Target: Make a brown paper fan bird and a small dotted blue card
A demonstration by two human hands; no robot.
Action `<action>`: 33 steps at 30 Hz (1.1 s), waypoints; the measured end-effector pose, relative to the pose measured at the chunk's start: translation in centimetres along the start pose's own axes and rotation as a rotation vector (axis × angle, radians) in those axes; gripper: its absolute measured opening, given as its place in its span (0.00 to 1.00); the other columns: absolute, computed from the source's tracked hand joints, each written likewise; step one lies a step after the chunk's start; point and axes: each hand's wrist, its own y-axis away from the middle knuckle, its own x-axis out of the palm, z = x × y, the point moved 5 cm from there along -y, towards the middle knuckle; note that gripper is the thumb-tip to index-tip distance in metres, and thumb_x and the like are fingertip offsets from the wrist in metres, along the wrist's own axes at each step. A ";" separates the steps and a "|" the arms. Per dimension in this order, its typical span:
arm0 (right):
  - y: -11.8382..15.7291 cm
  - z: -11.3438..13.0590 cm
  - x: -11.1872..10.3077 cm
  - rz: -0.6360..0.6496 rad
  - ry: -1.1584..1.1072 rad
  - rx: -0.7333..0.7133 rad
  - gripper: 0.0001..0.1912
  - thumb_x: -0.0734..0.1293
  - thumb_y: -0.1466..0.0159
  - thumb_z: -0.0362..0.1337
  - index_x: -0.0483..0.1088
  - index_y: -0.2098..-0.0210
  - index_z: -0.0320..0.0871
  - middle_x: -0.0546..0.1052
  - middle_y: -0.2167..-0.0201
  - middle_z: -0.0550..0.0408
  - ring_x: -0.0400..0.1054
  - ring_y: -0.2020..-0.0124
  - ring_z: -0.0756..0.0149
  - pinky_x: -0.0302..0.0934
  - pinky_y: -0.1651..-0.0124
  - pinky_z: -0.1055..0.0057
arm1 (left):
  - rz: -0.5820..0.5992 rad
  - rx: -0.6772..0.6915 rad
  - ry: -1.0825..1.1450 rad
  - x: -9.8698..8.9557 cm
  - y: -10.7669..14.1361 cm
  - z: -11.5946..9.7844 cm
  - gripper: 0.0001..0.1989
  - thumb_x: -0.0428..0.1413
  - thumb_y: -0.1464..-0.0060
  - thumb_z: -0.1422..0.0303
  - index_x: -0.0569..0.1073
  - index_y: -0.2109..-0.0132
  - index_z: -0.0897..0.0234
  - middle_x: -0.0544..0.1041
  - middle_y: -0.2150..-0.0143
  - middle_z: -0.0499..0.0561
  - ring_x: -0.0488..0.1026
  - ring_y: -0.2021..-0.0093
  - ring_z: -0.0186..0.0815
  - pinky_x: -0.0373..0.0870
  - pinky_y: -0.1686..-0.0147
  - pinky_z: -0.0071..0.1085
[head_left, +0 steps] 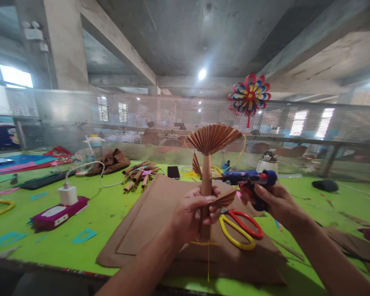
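My left hand (193, 211) is wrapped round an upright brown paper tube (206, 174), with a small pleated paper fan (224, 199) at its fingers. A large pleated fan (214, 139) tops the tube, and another small pleated piece (197, 165) sticks out on its left side. My right hand (269, 199) grips a dark blue glue gun (245, 177), its nozzle pointing left at the tube, touching or very close. Yellow string (208, 244) hangs at the tube's bottom. Scissors (241, 229) with red and yellow handles lie below the hands on brown paper (160, 213).
Left on the green table (111, 218) is a purple power strip (60, 213) with a white charger (68, 194). Small paper rolls (137, 177), a phone (173, 172) and a bottle (94, 144) stand or lie behind. Paper scraps (353, 242) lie right. A mesh partition (166, 111) rises behind.
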 end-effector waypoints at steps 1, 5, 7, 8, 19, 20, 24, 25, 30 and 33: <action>0.0 0.1 0.0 -0.003 0.002 0.003 0.20 0.63 0.39 0.51 0.72 0.68 0.39 0.73 0.76 0.49 0.65 0.76 0.65 0.61 0.74 0.68 | 0.003 -0.002 -0.003 0.0 0.0 0.0 0.10 0.56 0.54 0.73 0.68 0.61 0.69 0.62 0.77 0.47 0.57 0.79 0.25 0.48 0.84 0.19; -0.1 -0.1 0.1 -0.011 0.008 0.015 0.20 0.63 0.39 0.51 0.72 0.68 0.39 0.74 0.75 0.48 0.67 0.75 0.63 0.62 0.73 0.68 | 0.000 -0.002 -0.006 -0.1 -0.1 0.1 0.10 0.56 0.53 0.73 0.68 0.61 0.69 0.61 0.77 0.47 0.57 0.79 0.25 0.48 0.84 0.19; -0.2 -0.6 -0.1 -0.034 0.000 0.002 0.21 0.63 0.39 0.52 0.72 0.68 0.39 0.74 0.75 0.48 0.68 0.75 0.63 0.62 0.73 0.68 | -0.018 0.000 -0.002 -0.2 -0.1 0.2 0.10 0.56 0.54 0.73 0.69 0.61 0.70 0.61 0.76 0.47 0.56 0.79 0.24 0.48 0.83 0.19; -0.2 -0.9 -0.1 -0.043 -0.001 -0.003 0.21 0.63 0.39 0.52 0.72 0.68 0.39 0.74 0.75 0.48 0.68 0.75 0.62 0.62 0.73 0.68 | -0.026 0.003 -0.003 -0.2 -0.1 0.2 0.10 0.56 0.54 0.74 0.69 0.61 0.71 0.61 0.76 0.47 0.56 0.79 0.24 0.48 0.83 0.19; -0.2 -1.4 -0.4 -0.043 0.025 -0.001 0.21 0.63 0.39 0.52 0.73 0.68 0.39 0.75 0.75 0.48 0.68 0.74 0.63 0.63 0.73 0.69 | -0.009 0.002 -0.006 -0.3 -0.1 0.2 0.09 0.54 0.51 0.75 0.68 0.60 0.71 0.61 0.76 0.47 0.57 0.79 0.24 0.48 0.83 0.20; -0.2 -1.4 -0.3 -0.050 0.026 -0.001 0.21 0.63 0.39 0.53 0.73 0.68 0.39 0.74 0.75 0.48 0.68 0.74 0.63 0.63 0.73 0.69 | -0.011 0.001 -0.001 -0.3 -0.1 0.2 0.09 0.54 0.51 0.75 0.68 0.60 0.71 0.61 0.75 0.47 0.57 0.79 0.24 0.48 0.83 0.19; -0.3 -1.9 -0.3 -0.066 0.016 0.007 0.22 0.64 0.40 0.54 0.73 0.69 0.39 0.74 0.76 0.49 0.67 0.75 0.63 0.62 0.75 0.69 | 0.001 0.009 0.003 -0.2 -0.2 0.1 0.09 0.54 0.51 0.75 0.68 0.60 0.71 0.61 0.75 0.47 0.57 0.79 0.24 0.48 0.83 0.19; -0.2 -2.0 -0.3 -0.068 0.008 0.009 0.22 0.64 0.41 0.53 0.73 0.69 0.39 0.74 0.76 0.49 0.67 0.75 0.63 0.62 0.75 0.69 | 0.006 0.009 0.000 -0.2 -0.2 0.1 0.09 0.54 0.52 0.75 0.68 0.60 0.71 0.61 0.75 0.47 0.57 0.79 0.24 0.48 0.83 0.19; -0.1 -2.1 -0.4 -0.047 -0.006 0.027 0.20 0.64 0.40 0.52 0.72 0.70 0.39 0.73 0.76 0.49 0.67 0.75 0.64 0.62 0.75 0.70 | -0.047 0.028 -0.006 -0.1 -0.1 -0.1 0.10 0.56 0.54 0.75 0.68 0.61 0.72 0.62 0.75 0.47 0.56 0.79 0.23 0.48 0.84 0.19; -0.2 -1.8 -0.2 -0.056 -0.006 0.012 0.21 0.64 0.40 0.52 0.72 0.70 0.39 0.73 0.76 0.50 0.66 0.75 0.65 0.62 0.75 0.70 | -0.058 0.028 -0.002 0.0 -0.1 -0.1 0.11 0.57 0.55 0.75 0.68 0.61 0.71 0.62 0.75 0.47 0.56 0.78 0.24 0.48 0.83 0.18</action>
